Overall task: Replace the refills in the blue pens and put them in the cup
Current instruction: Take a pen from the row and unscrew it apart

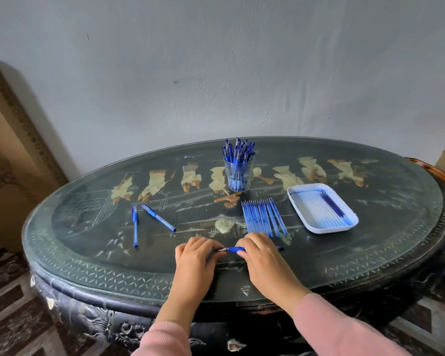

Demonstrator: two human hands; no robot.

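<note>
A: At the near edge of the table [88,255], what is hidden or hard to make out?

B: The middle of the pen [233,250] is covered by the right hand [261,253]. Only its blue grip, its metal tip and a short dark stretch past the knuckles are seen. The fingertips of both hands are turned under, so the exact contact cannot be read. Both arms are cut off at the pink sleeves [332,325] by the lower edge of the view.

A: How are the hands set?

B: The left hand [194,255] is curled, palm down, and the pen's tip is taken in under its fingers. The right hand is curled over the barrel, which is gripped just above the table. The pen is held level between the two hands, its tip towards the left.

A: And the other things?

B: The cup [238,177] is placed farther back, near the middle, and is filled with standing pens [238,150]. A row of refills [263,218] is laid just beyond the right hand. To the right of that row a white tray [329,229] is set, with pale tubes [316,209] in it; whether these are spent cannot be told. Two loose pens [158,218] are left lying on the left, well apart from the hands.
</note>
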